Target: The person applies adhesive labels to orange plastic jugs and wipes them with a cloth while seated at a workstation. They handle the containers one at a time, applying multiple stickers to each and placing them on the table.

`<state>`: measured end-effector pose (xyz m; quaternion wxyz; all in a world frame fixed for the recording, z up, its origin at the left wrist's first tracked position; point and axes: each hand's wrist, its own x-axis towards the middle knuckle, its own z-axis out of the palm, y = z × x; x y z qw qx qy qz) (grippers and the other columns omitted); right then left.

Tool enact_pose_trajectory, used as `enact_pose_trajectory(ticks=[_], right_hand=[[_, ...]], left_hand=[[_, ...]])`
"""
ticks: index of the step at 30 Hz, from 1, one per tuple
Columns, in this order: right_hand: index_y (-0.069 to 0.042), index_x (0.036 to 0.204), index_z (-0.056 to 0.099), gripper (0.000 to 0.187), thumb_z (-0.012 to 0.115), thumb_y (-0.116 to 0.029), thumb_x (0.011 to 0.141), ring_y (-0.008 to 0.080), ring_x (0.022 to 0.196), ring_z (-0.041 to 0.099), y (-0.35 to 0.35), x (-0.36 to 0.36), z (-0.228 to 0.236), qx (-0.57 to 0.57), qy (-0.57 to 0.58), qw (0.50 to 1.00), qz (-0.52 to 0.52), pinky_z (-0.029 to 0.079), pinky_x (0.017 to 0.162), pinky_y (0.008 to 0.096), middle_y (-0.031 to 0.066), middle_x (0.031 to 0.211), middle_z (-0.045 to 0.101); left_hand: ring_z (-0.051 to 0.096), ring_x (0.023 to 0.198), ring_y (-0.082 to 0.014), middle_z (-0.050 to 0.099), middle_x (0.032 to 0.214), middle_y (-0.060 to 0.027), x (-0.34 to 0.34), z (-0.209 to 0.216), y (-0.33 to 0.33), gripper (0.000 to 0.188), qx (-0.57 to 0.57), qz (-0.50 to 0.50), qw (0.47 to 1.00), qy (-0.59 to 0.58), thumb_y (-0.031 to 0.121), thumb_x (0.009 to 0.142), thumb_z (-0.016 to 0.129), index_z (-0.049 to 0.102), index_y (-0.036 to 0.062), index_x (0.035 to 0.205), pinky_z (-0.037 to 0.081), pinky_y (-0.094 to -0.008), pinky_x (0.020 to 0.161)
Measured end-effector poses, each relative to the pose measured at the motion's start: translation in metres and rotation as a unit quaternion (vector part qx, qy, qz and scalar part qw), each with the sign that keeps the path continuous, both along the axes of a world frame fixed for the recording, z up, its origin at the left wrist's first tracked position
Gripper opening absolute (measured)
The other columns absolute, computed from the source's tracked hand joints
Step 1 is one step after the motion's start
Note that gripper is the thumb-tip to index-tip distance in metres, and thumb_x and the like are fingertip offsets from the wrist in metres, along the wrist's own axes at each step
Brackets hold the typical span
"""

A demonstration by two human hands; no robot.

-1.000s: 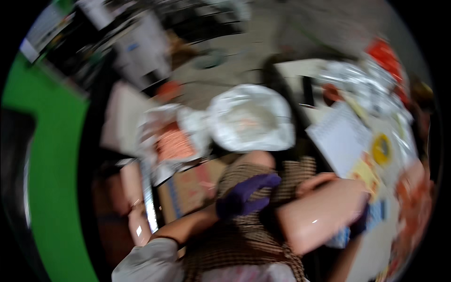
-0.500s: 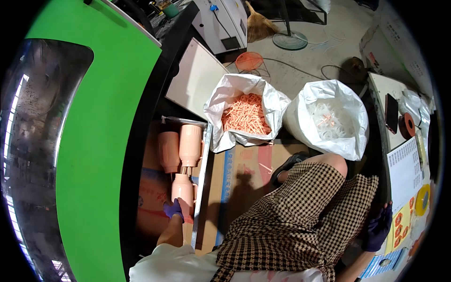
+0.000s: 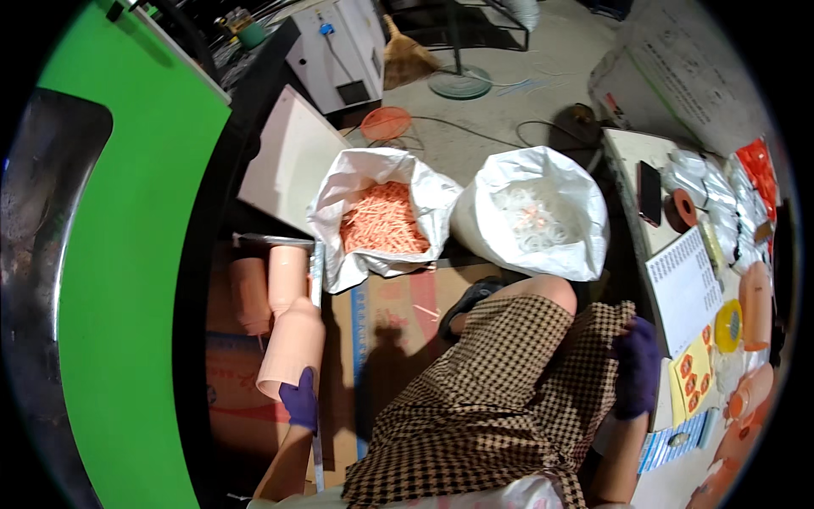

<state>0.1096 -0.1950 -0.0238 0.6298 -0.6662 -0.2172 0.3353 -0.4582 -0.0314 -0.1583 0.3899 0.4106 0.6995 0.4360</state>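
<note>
My left hand (image 3: 300, 402), in a purple glove, grips the lower rim of a peach-pink plastic jug (image 3: 292, 343). The jug is tilted, its open end toward me and its narrower end pointing away. Just beyond it, two more pink jugs (image 3: 288, 276) rest in the metal-edged bay at my left, one partly covered by the held jug. My right hand (image 3: 636, 369), also purple-gloved, hovers by my right knee near the table edge. Its fingers are too dark to read, and nothing shows in it.
Ahead stand a white sack (image 3: 339, 165) of pink plastic pieces and another sack (image 3: 475, 220) of clear rings. A green machine panel (image 3: 144, 254) fills the left. The right table (image 3: 623, 153) carries a phone (image 3: 649, 193), paper sheet (image 3: 682, 288), tape roll (image 3: 728, 327) and pink jugs (image 3: 755, 305).
My left hand has lifted and tipped the nearest jug, turning its open end toward me. The right hand has come off the table edge toward my knee. The view has swung right.
</note>
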Motion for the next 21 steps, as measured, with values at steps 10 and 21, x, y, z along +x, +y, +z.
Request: enact_pose_trajectory(ticks=[10,21], right_hand=[[0.0,0.155,0.018,0.122,0.094,-0.033,0.065,0.0281,0.136,0.044,0.063,-0.051,0.039,0.205,-0.005,0.964,0.168,0.036,0.115,0.0446,0.0151,0.147,0.044],[-0.004,0.159,0.014,0.117,0.089,-0.014,0.069,0.0425,0.143,0.036,0.086,-0.052,0.033,0.289,-0.308,0.847,0.322,0.032,0.118,0.0469,0.0254,0.155,0.032]], left_hand=[[0.053,0.129,-0.0274,0.053,0.142,-0.014,0.169,0.059,0.012,0.07,0.007,-0.541,0.834,0.106,0.026,0.085,0.079,0.048,0.005,0.144,0.043,-0.0434,0.108],[0.034,0.143,-0.0329,0.02,0.161,-0.0162,0.284,0.194,0.059,0.132,0.377,-0.624,0.633,0.26,0.041,0.057,0.097,0.019,-0.0033,0.154,0.036,-0.0451,0.115]])
